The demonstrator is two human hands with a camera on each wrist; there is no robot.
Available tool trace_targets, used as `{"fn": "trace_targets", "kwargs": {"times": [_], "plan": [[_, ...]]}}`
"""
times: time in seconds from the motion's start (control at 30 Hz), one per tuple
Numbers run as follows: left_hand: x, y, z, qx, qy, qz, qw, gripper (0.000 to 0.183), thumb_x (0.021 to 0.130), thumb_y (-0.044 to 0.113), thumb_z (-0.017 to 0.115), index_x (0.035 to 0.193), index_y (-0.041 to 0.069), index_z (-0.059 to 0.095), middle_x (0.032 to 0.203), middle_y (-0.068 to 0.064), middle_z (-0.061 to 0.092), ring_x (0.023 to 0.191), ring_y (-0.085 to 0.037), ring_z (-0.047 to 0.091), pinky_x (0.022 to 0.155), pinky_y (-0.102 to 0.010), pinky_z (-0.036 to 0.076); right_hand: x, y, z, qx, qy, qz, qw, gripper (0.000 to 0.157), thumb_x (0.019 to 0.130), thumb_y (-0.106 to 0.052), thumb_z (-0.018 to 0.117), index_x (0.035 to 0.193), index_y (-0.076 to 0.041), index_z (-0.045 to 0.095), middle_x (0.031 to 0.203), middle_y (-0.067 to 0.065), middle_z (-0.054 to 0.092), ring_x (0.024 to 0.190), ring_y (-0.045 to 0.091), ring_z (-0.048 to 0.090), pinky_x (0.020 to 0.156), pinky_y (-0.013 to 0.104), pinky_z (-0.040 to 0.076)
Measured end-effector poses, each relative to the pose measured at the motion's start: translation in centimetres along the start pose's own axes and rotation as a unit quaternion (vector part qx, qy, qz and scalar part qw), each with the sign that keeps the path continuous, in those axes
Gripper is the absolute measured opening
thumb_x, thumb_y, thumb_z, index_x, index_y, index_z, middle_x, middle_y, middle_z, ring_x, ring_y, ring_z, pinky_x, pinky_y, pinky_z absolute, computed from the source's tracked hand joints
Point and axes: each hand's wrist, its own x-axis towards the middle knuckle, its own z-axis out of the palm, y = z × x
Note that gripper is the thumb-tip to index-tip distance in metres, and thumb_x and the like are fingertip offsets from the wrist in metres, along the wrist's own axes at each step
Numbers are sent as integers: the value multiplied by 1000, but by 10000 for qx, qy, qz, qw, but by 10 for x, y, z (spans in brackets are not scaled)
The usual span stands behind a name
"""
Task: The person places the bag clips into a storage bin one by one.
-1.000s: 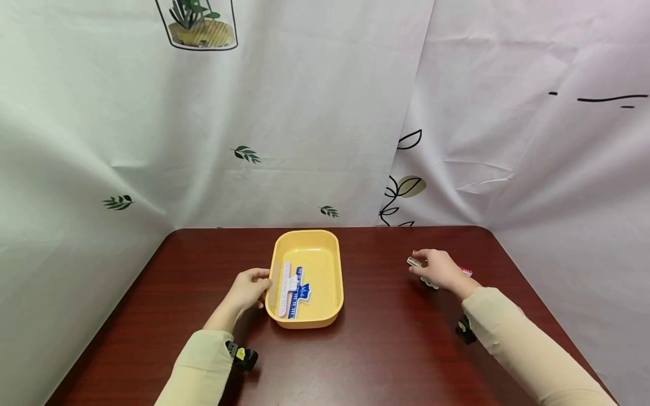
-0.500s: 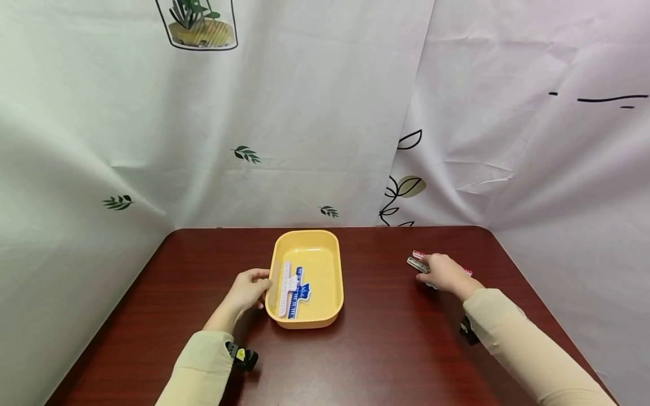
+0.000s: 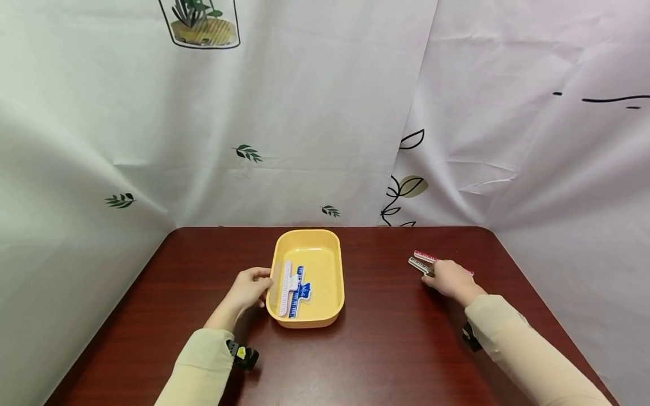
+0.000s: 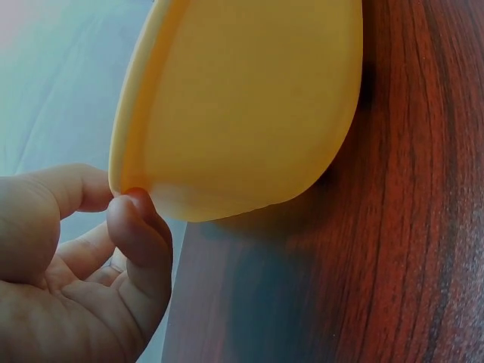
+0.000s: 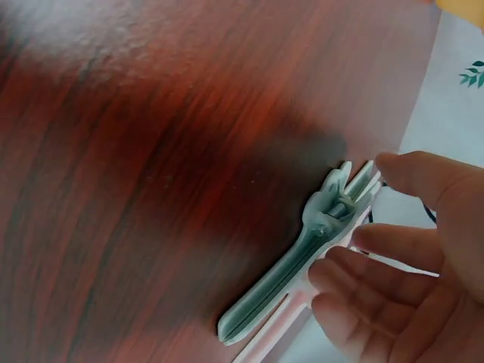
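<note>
My left hand (image 3: 247,290) pinches the left rim of a yellow tray (image 3: 304,324) between thumb and fingers; the left wrist view shows the tray's wall (image 4: 242,98). Inside the tray lie a white-and-pink bag clip (image 3: 285,290) and a blue bag clip (image 3: 296,293). At the right, my right hand (image 3: 452,279) is over a dark grey-and-white bag clip (image 3: 418,265) and a red bag clip (image 3: 424,256), covering their middles. In the right wrist view, the thumb is by one end of the grey-green clip (image 5: 272,283), fingers loosely bent beside it and apart from the thumb.
A dark red wooden table (image 3: 376,349) carries everything. White printed cloth (image 3: 315,113) hangs behind the table and along both sides. Each wrist wears a black camera; the left camera (image 3: 244,356) sits near the table's front left.
My right hand has shifted to the right and its fingers have drawn back, so more of the grey and red clips shows. The left hand and tray stay put.
</note>
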Motion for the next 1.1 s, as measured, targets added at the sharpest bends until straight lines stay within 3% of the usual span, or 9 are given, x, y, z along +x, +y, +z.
{"fn": "trace_targets", "kwargs": {"times": [0.2, 0.63, 0.87, 1.1], "plan": [[1, 1, 0, -42, -22, 78, 10000, 41, 88, 6, 56, 125, -8, 52, 82, -12, 62, 53, -12, 53, 45, -23, 48, -4, 2, 3, -97, 56, 443, 9990, 29, 84, -30, 67, 76, -3, 64, 78, 19, 64, 59, 28, 55, 51, 46, 47], [-1, 2, 0, 49, 2, 133, 9999, 40, 88, 6, 56, 125, -9, 52, 86, -15, 63, 53, -13, 53, 45, -25, 48, -3, -2, 7, 182, 335, 677, 9970, 38, 87, -35, 61, 65, -5, 57, 66, 13, 59, 54, 25, 53, 46, 40, 44], [-1, 1, 0, 28, -9, 113, 9999, 40, 88, 6, 56, 125, -9, 52, 86, -14, 62, 53, -13, 53, 45, -24, 48, -1, -7, 9, 211, 276, 620, 9975, 39, 88, -29, 59, 54, -11, 51, 61, 8, 56, 55, 21, 49, 46, 37, 42], [-1, 1, 0, 26, 7, 119, 9999, 40, 88, 6, 56, 125, -9, 52, 85, -14, 62, 52, -13, 53, 44, -24, 48, -1, -11, 9, 265, 422, 349, 9981, 33, 84, -22, 61, 56, -10, 47, 57, 6, 51, 55, 20, 46, 46, 37, 41]]}}
